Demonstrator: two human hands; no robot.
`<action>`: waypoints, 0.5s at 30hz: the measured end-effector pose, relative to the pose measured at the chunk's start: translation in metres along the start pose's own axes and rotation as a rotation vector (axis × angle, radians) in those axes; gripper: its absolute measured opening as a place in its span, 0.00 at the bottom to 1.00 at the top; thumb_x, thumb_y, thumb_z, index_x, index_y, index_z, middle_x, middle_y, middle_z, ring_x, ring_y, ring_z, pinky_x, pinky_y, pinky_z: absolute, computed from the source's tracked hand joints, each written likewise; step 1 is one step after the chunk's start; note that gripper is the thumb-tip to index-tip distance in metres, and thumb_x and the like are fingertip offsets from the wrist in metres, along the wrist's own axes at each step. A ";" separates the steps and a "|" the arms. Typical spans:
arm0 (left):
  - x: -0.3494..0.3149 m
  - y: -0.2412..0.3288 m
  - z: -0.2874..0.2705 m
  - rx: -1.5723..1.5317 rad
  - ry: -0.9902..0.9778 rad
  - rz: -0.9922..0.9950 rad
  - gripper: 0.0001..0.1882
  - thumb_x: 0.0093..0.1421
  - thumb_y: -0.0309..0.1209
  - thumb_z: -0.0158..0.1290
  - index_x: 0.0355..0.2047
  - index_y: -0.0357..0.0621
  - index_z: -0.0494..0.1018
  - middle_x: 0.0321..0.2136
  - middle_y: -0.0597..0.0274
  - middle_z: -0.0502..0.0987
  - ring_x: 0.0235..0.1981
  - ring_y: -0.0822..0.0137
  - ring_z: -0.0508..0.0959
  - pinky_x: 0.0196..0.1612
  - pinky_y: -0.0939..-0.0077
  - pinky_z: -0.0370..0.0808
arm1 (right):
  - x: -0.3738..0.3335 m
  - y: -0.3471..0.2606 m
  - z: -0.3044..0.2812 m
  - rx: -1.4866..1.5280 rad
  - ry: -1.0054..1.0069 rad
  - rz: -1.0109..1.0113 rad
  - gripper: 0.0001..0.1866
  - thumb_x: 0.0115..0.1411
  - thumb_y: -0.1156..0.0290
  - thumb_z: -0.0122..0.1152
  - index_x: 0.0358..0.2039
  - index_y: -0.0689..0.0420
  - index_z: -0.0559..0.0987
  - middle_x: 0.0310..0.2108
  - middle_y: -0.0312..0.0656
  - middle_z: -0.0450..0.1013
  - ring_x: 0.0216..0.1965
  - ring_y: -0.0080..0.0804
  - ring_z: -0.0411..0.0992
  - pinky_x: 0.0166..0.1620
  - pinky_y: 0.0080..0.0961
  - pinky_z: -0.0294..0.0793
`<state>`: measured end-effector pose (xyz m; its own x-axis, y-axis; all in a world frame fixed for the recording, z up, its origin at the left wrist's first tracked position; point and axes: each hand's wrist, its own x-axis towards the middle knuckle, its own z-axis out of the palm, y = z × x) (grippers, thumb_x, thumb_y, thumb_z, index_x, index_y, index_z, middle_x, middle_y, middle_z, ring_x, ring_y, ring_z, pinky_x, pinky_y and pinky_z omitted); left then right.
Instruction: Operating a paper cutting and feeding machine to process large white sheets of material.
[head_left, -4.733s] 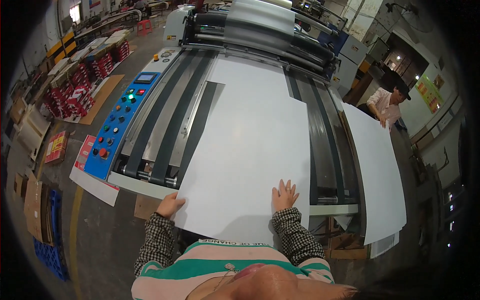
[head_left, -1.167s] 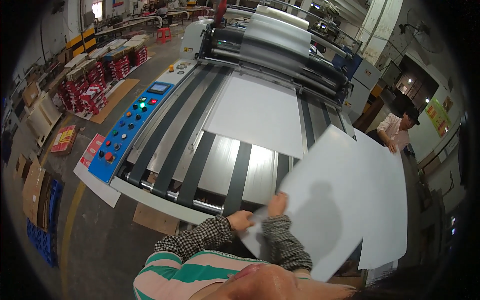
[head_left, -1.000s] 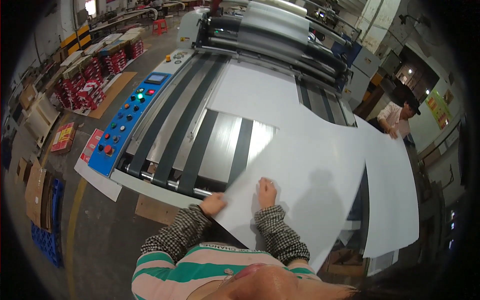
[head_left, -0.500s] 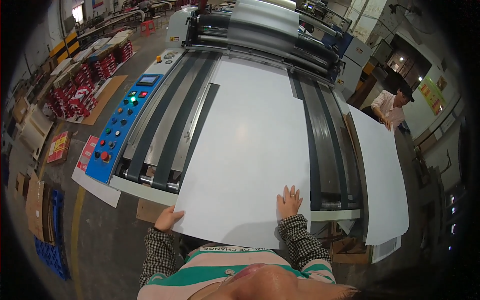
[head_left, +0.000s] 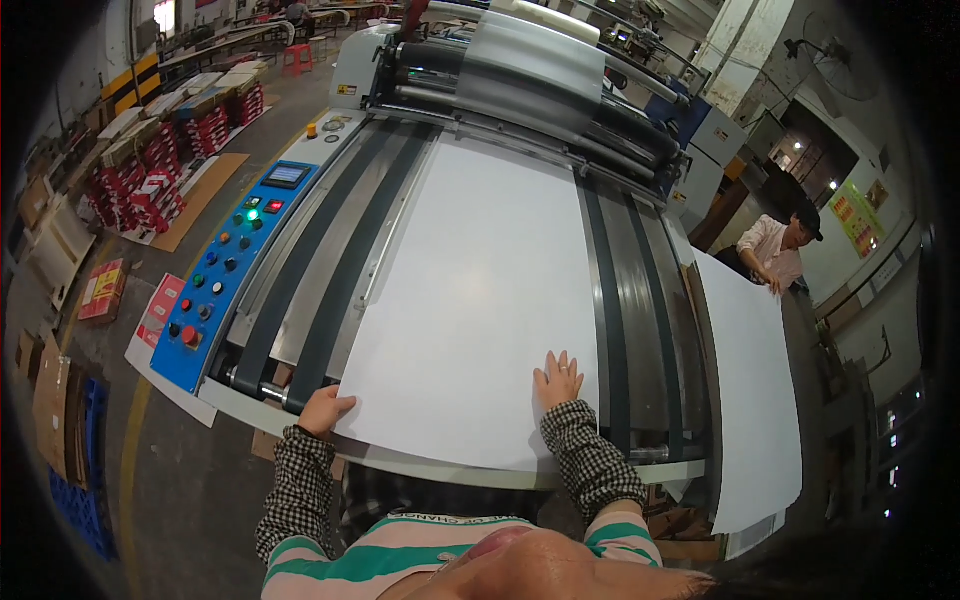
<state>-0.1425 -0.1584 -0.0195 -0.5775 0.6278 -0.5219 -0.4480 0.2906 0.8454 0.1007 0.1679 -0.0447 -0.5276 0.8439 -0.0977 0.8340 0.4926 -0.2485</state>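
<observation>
A large white sheet (head_left: 470,300) lies on the belts of a feeding machine, its far end close to the rollers. My left hand (head_left: 326,410) pinches the sheet's near left corner, thumb on top and fingers at the edge. Flat on the sheet near its right edge rests my right hand (head_left: 558,382), fingers spread, a ring on one of them. Dark belts (head_left: 345,265) run along the metal bed on both sides of the sheet. Beyond it, a wide roll of clear film (head_left: 530,75) sits over the machine's rollers.
A blue control panel (head_left: 225,275) with buttons and a small screen flanks the bed's left side. At right stands a stack of white sheets (head_left: 755,390), where a person in a cap (head_left: 775,250) touches the far edge. Red-and-white bundles (head_left: 155,195) sit on the floor at far left.
The sheet has slid forward toward the rollers, and the step along its right edge no longer shows. Both my hands have moved forward with it, keeping their contact.
</observation>
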 end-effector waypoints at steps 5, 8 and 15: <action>0.039 0.023 0.001 0.544 0.400 0.374 0.17 0.46 0.27 0.49 0.38 0.32 0.67 0.27 0.53 0.74 0.28 0.66 0.73 0.32 0.76 0.69 | 0.057 -0.017 -0.006 -0.012 0.032 -0.001 0.28 0.54 0.55 0.41 0.54 0.52 0.56 0.58 0.48 0.43 0.59 0.47 0.37 0.57 0.45 0.33; 0.055 0.036 0.011 0.451 0.582 0.485 0.18 0.48 0.29 0.48 0.39 0.31 0.66 0.27 0.54 0.73 0.27 0.66 0.73 0.33 0.75 0.69 | 0.086 0.013 -0.004 0.199 0.154 -0.095 0.23 0.53 0.57 0.44 0.48 0.55 0.65 0.53 0.50 0.52 0.56 0.46 0.46 0.56 0.41 0.43; 0.054 0.030 -0.003 0.211 0.486 0.439 0.13 0.51 0.28 0.46 0.35 0.30 0.67 0.26 0.57 0.71 0.24 0.71 0.72 0.27 0.81 0.70 | 0.025 0.187 -0.093 -0.510 0.872 0.182 0.08 0.40 0.68 0.54 0.23 0.55 0.72 0.30 0.43 0.67 0.35 0.41 0.65 0.35 0.41 0.63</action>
<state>-0.1893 -0.1182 -0.0226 -0.9378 0.3388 -0.0755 0.0118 0.2485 0.9686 0.2586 0.3008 -0.0041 -0.2547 0.6754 0.6921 0.9665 0.2011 0.1593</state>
